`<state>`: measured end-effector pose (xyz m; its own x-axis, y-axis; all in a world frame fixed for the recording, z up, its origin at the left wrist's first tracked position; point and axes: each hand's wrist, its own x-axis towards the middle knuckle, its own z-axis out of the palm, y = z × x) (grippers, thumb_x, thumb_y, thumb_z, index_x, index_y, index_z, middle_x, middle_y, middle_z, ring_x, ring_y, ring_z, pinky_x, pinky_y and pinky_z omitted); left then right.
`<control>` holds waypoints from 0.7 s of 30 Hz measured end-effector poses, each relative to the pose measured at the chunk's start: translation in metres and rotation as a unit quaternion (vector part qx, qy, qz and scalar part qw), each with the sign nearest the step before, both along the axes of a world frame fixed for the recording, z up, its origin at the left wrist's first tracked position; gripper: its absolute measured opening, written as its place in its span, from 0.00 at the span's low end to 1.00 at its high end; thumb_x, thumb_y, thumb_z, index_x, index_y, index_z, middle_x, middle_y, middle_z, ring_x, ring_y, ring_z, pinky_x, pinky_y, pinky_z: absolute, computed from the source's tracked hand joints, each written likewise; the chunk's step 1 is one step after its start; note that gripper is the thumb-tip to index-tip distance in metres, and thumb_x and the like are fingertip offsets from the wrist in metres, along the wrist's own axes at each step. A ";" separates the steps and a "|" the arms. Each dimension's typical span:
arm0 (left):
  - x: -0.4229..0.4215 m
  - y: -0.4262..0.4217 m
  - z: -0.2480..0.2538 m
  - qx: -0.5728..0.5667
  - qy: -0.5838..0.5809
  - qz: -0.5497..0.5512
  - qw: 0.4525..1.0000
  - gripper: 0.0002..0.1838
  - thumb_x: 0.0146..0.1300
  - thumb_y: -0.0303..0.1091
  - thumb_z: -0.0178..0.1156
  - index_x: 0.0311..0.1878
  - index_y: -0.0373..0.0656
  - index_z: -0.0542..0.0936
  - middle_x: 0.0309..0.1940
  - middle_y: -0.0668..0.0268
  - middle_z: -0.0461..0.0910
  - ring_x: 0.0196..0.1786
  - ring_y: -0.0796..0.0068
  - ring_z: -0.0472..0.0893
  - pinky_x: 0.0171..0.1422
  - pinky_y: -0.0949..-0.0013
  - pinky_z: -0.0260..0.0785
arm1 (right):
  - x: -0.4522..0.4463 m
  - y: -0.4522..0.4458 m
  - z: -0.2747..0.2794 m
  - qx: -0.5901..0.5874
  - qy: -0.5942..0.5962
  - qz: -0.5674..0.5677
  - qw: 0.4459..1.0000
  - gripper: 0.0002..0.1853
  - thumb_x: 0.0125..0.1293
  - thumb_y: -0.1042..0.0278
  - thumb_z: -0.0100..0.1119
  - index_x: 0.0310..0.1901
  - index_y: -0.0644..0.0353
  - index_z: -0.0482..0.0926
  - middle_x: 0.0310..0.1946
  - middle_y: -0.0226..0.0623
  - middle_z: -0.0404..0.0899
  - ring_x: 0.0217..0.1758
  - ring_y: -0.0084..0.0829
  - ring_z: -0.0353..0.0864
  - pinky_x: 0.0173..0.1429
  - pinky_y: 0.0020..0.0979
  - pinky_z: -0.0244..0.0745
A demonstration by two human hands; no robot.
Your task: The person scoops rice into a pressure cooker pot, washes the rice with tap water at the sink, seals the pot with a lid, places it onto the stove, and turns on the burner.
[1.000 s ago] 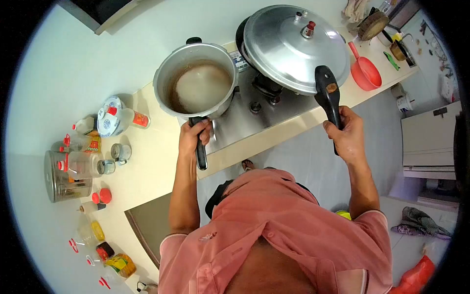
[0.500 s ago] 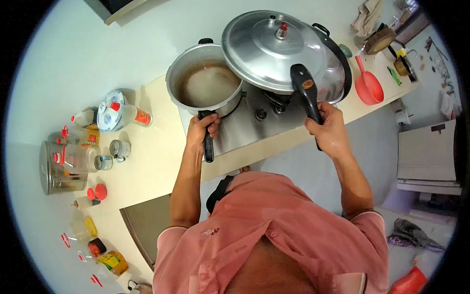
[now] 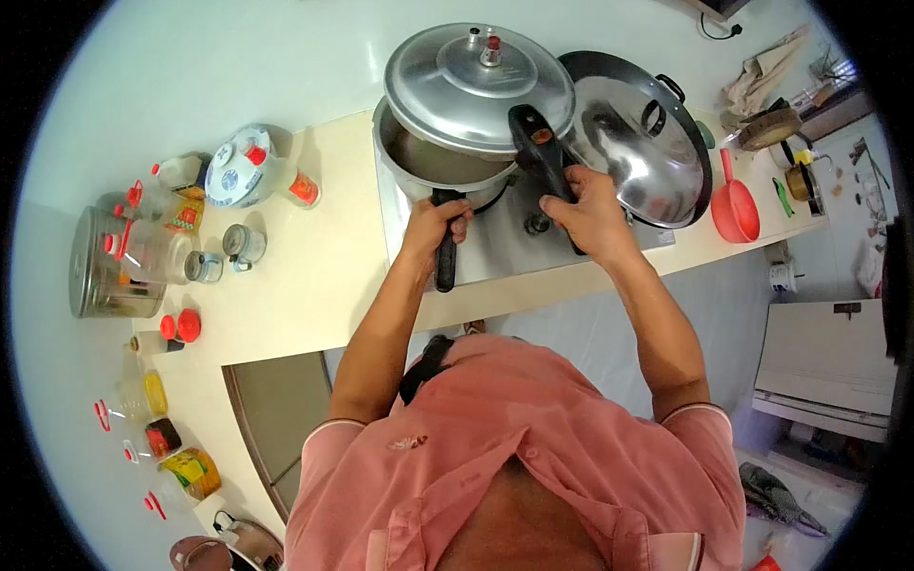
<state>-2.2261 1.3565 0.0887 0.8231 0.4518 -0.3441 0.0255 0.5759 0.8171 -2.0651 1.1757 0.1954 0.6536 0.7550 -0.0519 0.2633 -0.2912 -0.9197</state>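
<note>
My left hand (image 3: 436, 228) is closed around the black handle of the pressure cooker pot (image 3: 419, 187), which sits on the left side of the steel stove. Brownish, cloudy content shows inside the pot. My right hand (image 3: 588, 211) grips the black handle of the pressure cooker lid (image 3: 476, 119). This silver lid, with a red-topped valve, is held over the pot and covers much of its opening. The lid's handle points off to the right of the pot's handle. Whether lid and rim touch, I cannot tell.
A wok with a shiny domed lid (image 3: 628, 143) sits on the stove's right side. Further right lies a red dipper (image 3: 735, 211). Jars, bottles and a blue-white lidded pot (image 3: 238, 171) stand on the left of the counter (image 3: 305, 257).
My right hand has brought the lid leftward over the pot, from beside it and above the wok. More of the wok's cover now shows. The camera view has shifted.
</note>
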 end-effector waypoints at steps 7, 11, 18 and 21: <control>0.003 -0.003 0.003 -0.038 -0.001 0.038 0.999 0.08 0.67 0.27 0.60 0.31 0.34 0.79 0.23 0.65 0.77 0.20 0.79 0.71 0.24 0.72 0.64 | -0.007 0.026 -0.040 -0.006 -0.002 0.062 0.998 0.08 0.54 0.75 0.64 0.32 0.72 0.78 0.20 0.34 0.76 0.23 0.19 0.71 0.25 0.30 0.65; 0.003 -0.004 0.004 -0.047 -0.002 0.048 0.998 0.07 0.67 0.26 0.59 0.32 0.33 0.79 0.24 0.64 0.77 0.20 0.78 0.71 0.24 0.71 0.64 | -0.018 0.026 -0.036 -0.021 -0.005 0.068 0.997 0.08 0.55 0.75 0.63 0.33 0.71 0.78 0.22 0.33 0.76 0.24 0.20 0.71 0.27 0.29 0.65; 0.003 -0.004 0.005 -0.053 -0.008 0.047 0.997 0.07 0.66 0.25 0.59 0.31 0.32 0.80 0.24 0.63 0.77 0.21 0.78 0.72 0.24 0.71 0.64 | -0.015 0.020 -0.052 -0.042 -0.037 0.065 0.996 0.09 0.57 0.74 0.66 0.33 0.70 0.76 0.20 0.32 0.74 0.23 0.20 0.71 0.27 0.28 0.65; 0.004 -0.002 0.000 -0.053 -0.012 0.037 0.998 0.07 0.66 0.25 0.59 0.31 0.32 0.79 0.23 0.63 0.77 0.21 0.77 0.72 0.23 0.71 0.64 | -0.010 0.016 -0.059 -0.053 -0.067 0.059 0.995 0.10 0.55 0.73 0.65 0.31 0.71 0.75 0.20 0.37 0.73 0.25 0.24 0.71 0.28 0.33 0.66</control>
<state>-2.2222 1.3547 0.0891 0.7975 0.4736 -0.3738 -0.0393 0.6590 0.7511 -2.0755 1.1920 0.1368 0.5666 0.8223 -0.0531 0.4204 -0.3439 -0.8396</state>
